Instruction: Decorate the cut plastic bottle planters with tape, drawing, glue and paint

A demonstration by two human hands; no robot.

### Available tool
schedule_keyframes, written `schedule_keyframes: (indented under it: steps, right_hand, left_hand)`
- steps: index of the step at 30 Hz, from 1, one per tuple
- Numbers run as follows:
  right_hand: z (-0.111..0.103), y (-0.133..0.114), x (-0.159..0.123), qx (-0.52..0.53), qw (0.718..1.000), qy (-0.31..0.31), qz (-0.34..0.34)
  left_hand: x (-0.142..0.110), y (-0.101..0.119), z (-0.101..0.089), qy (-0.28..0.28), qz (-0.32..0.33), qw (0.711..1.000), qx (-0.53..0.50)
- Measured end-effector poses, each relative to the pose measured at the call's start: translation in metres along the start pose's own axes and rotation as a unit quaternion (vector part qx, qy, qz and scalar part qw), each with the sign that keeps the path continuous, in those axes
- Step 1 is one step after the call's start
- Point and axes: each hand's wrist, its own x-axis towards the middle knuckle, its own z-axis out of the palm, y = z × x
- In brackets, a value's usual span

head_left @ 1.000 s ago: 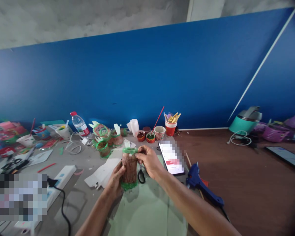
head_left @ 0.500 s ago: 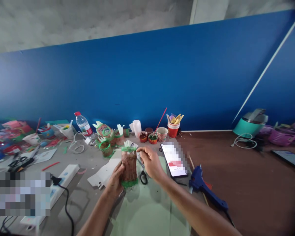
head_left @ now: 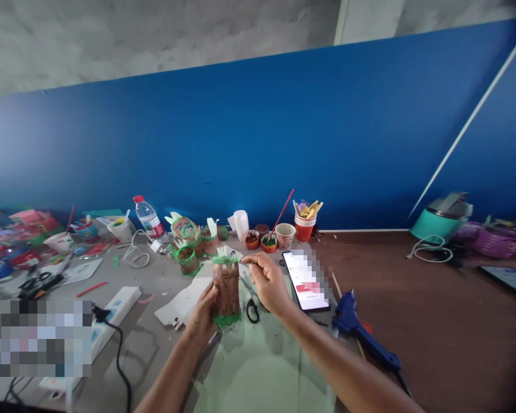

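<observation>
Upright in my left hand (head_left: 205,310) is a brown, bark-textured craft cylinder (head_left: 227,289) with green bands at its top and bottom. White pointed pieces stick up at its top. My left fingers wrap its left side. Close to its upper right rim is my right hand (head_left: 266,281), the fingers curled in and the index fingertip by the green band. Whether it touches the rim, or pinches something small, I cannot make out. Scissors with black handles (head_left: 252,310) lie behind, between the cylinder and my right hand. A white cut sheet (head_left: 183,301) lies to the left.
A phone (head_left: 307,287) and a blue glue gun (head_left: 363,332) lie to the right. Small painted cups (head_left: 269,244), a red cup of plastic cutlery (head_left: 305,226) and a water bottle (head_left: 149,219) stand along the blue partition. A power strip (head_left: 116,315) with a black cable is at left.
My right index fingertip has drawn slightly right, away from the green rim. The left hand and the cylinder keep nearly the same place; the whole view has shifted a little.
</observation>
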Motion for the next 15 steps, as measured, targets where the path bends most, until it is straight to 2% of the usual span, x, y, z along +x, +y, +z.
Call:
schedule_keyframes:
  steps: [4, 7, 10, 13, 15]
  right_hand:
    - [0.004, -0.002, -0.002, -0.035, 0.997, -0.053, -0.035]
    - [0.004, -0.002, -0.002, -0.029, 0.998, -0.036, -0.031]
    - [-0.002, -0.005, 0.003, 0.027, 0.999, 0.02, 0.042]
    - [-0.01, -0.012, 0.01, 0.096, 0.986, 0.03, 0.134]
    - [-0.014, -0.016, 0.014, 0.137, 0.976, 0.036, 0.164]
  left_hand:
    - [-0.001, 0.002, 0.002, -0.006, -0.01, 1.0, 0.011]
    - [0.0, 0.002, 0.001, -0.013, -0.007, 1.0, 0.011]
    - [0.002, 0.001, -0.005, -0.012, -0.004, 1.0, 0.001]
    - [0.004, -0.002, -0.011, -0.005, -0.003, 1.0, -0.011]
    - [0.005, -0.004, -0.014, 0.009, -0.006, 1.0, -0.021]
